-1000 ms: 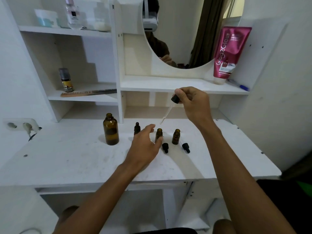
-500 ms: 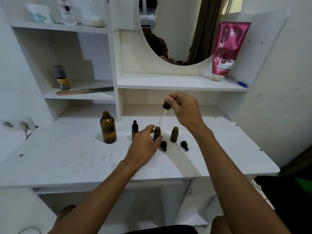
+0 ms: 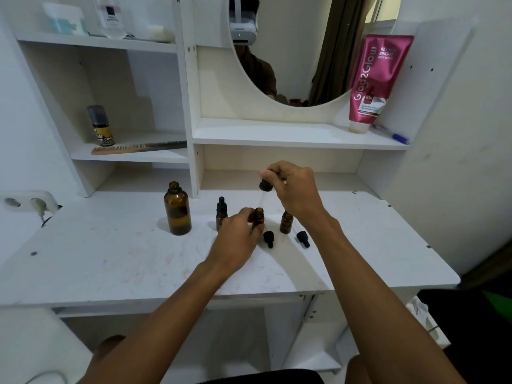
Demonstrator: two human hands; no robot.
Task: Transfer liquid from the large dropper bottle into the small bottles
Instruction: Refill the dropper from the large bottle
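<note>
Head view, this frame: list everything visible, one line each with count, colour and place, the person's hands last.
Large bottle: 1, amber, uncapped, desk left.
Small bottles: 3, amber; capped one leftmost, open middle one, open right one.
Loose dropper caps: 2, black, on the desk.
Dropper: 1, black bulb, above the middle bottle.
Tube: 1, pink, upper shelf.
Pen: 1, blue, beside the tube.
Comb and spray can: 1 each, left shelf.
Mirror: 1, round.
Left hand: steadies the middle bottle.
Right hand: pinches the dropper.
</note>
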